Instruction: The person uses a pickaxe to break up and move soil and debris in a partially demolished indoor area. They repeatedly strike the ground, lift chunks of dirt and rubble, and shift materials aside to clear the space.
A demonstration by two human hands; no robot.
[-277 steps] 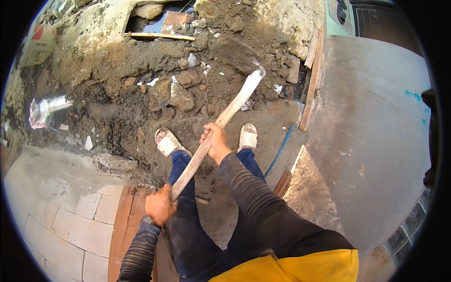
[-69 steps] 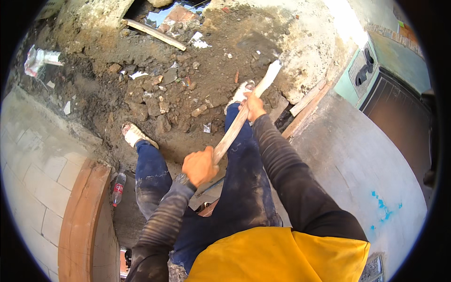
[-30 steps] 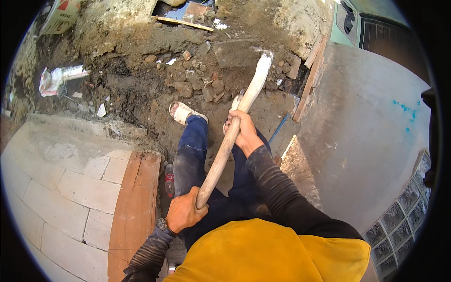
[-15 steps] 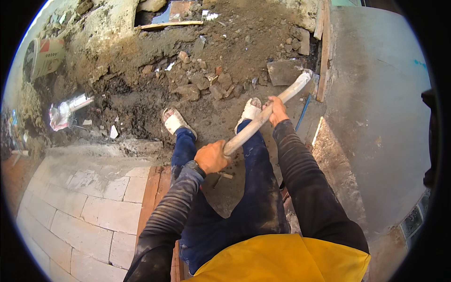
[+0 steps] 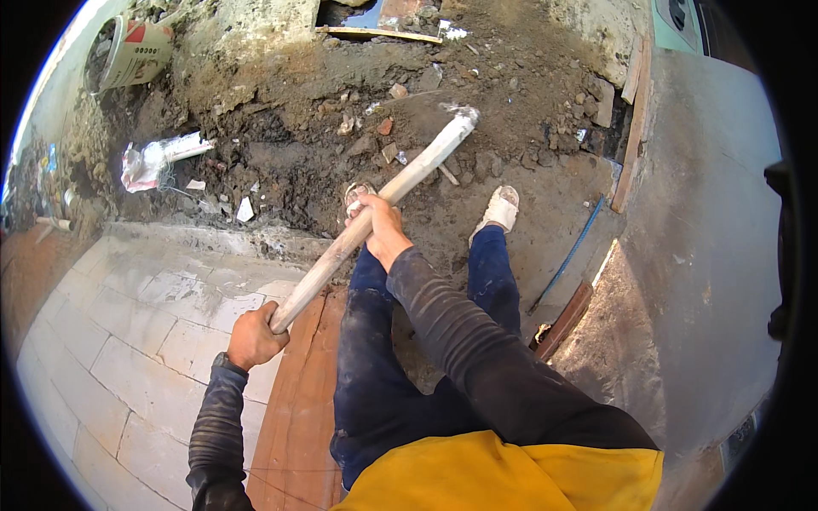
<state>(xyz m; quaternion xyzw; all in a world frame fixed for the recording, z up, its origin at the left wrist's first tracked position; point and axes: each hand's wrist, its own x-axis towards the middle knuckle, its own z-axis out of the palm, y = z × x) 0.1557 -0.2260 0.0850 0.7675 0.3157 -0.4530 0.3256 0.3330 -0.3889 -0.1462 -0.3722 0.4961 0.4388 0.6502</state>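
Observation:
A long pale wooden hoe handle (image 5: 341, 249) slants from lower left to upper right across my legs. My left hand (image 5: 256, 335) is closed round its butt end, beside the block wall. Farther up the shaft my right hand (image 5: 380, 223) wraps round it, above my left foot. The hoe's whitish far end (image 5: 461, 117) is over the dug soil (image 5: 341, 128); its blade is smeared and hard to make out against the mud. Small stones and a reddish brick piece (image 5: 385, 127) lie near it.
Pale block wall (image 5: 153, 358) and a brown plank (image 5: 294, 409) stand at left; a grey smooth surface (image 5: 707, 213) is at right. A blue rod (image 5: 573, 255) lies by my right foot. A white bucket (image 5: 136, 55) and a crumpled plastic bag (image 5: 146, 166) are at upper left.
The hoe has swung left, its far end moving from the right-hand planks to the middle of the soil. Both hands moved left with it, and the view shifted.

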